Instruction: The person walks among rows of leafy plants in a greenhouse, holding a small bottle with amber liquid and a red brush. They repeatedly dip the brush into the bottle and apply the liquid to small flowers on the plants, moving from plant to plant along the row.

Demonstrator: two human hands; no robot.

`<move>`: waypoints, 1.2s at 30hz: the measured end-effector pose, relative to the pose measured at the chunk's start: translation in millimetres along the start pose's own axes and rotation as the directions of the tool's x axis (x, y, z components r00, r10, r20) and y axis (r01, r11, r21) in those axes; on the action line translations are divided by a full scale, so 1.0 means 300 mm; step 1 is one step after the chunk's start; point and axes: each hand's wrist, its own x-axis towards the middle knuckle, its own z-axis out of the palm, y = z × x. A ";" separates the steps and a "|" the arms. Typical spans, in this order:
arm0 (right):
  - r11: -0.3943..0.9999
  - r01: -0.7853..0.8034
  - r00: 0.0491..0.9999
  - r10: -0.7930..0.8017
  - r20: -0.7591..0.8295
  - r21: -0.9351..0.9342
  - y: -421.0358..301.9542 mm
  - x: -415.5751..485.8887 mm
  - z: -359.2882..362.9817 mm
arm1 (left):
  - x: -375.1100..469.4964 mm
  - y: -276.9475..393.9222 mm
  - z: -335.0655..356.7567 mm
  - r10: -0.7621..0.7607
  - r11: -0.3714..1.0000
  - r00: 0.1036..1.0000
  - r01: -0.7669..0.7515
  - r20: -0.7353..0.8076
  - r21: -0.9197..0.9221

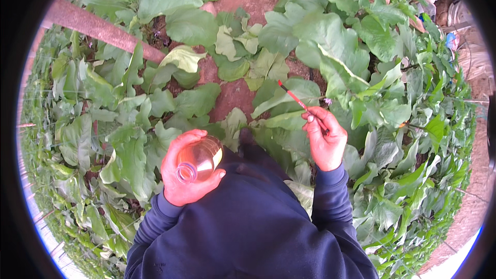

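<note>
My left hand is wrapped around a clear plastic bottle, tilted with its uncapped mouth facing up at me. Something yellowish shows through the bottle wall; how much liquid it holds I cannot tell. Between the thumb and fingers of my right hand is a slim paintbrush with a red handle, its red tip pointing up and left, away from me. A small purple flower shows just beyond the right-hand fingers. Bottle and brush are well apart, both held in front of my dark blue top.
Broad-leaved eggplant plants crowd both sides, their leaves leaning over a reddish soil path. A thick slanted pole crosses at upper left. Thin strings run among the plants. Pale sheeting and litter lie at far right.
</note>
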 end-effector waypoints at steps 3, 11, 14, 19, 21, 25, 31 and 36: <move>1.000 -0.011 1.000 0.011 0.001 -0.004 -0.023 0.059 0.004 | 0.096 -0.013 -0.005 0.024 1.000 1.000 -0.024 -0.014 -0.013; 0.999 -0.002 1.000 0.001 -0.008 -0.039 -0.048 0.267 0.079 | 0.385 -0.120 -0.066 0.072 0.997 0.997 -0.070 0.040 -0.029; 0.995 0.004 0.999 -0.008 -0.044 -0.104 -0.070 0.396 0.120 | 0.546 -0.172 -0.104 0.080 0.996 0.994 -0.078 0.077 -0.031; 0.995 -0.025 0.998 0.019 -0.061 -0.097 -0.142 0.628 0.237 | 0.828 -0.223 -0.196 0.120 0.993 0.989 -0.118 0.088 -0.024; 0.985 0.028 0.999 -0.034 -0.034 -0.168 -0.169 0.716 0.286 | 0.927 -0.233 -0.227 0.134 0.990 0.990 -0.131 0.044 -0.061; 0.986 -0.019 0.999 0.012 -0.044 -0.163 -0.198 0.812 0.353 | 1.081 -0.269 -0.272 0.092 0.993 0.994 -0.087 0.063 -0.075; 0.976 -0.066 0.993 0.044 -0.111 -0.209 -0.200 0.943 0.363 | 1.208 -0.282 -0.283 0.042 0.993 0.996 -0.033 0.080 -0.111; 0.968 -0.058 0.992 0.029 -0.120 -0.245 -0.169 1.094 0.358 | 1.284 -0.300 -0.275 -0.024 0.993 0.998 0.031 0.066 -0.114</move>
